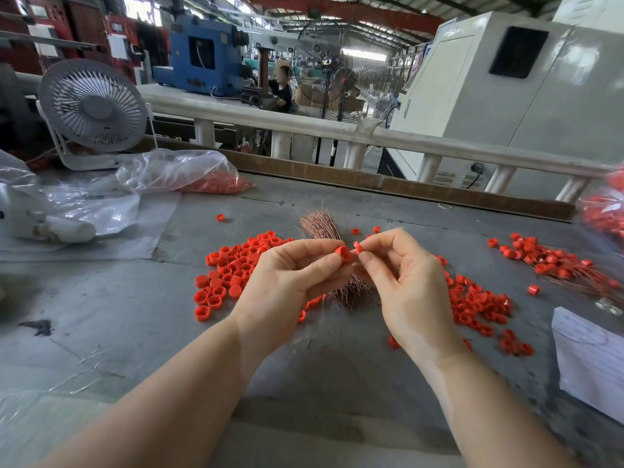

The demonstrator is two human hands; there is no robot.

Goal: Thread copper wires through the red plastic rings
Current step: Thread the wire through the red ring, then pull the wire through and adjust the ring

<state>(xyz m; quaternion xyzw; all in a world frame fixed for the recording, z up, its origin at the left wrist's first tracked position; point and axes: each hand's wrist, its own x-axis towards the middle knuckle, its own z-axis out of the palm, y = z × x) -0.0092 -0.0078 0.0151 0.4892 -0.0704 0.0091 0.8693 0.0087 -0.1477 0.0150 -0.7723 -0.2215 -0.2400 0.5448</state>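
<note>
Grip, left hand [290,282]: pinches small red plastic ring [342,253] at fingertips.
Grip, right hand [405,285]: pinches second red ring [358,246], just beside the first.
Copper wire bundle [320,224]: on grey table [135,315], beneath hands.
Loose ring piles [233,268]: left and right.

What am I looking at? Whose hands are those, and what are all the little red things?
This picture comes from a camera worn on a person's head, so you see their own two hands from above. The left hand pinches a red plastic cap, and the right hand pinches a smaller red plastic ring. Below them, on the grey worktable, lies a bundle of thin copper wires. Around it are piles of loose red rings. On the right is a pile with wires already in it. A small white fan stands at the back left.
</note>
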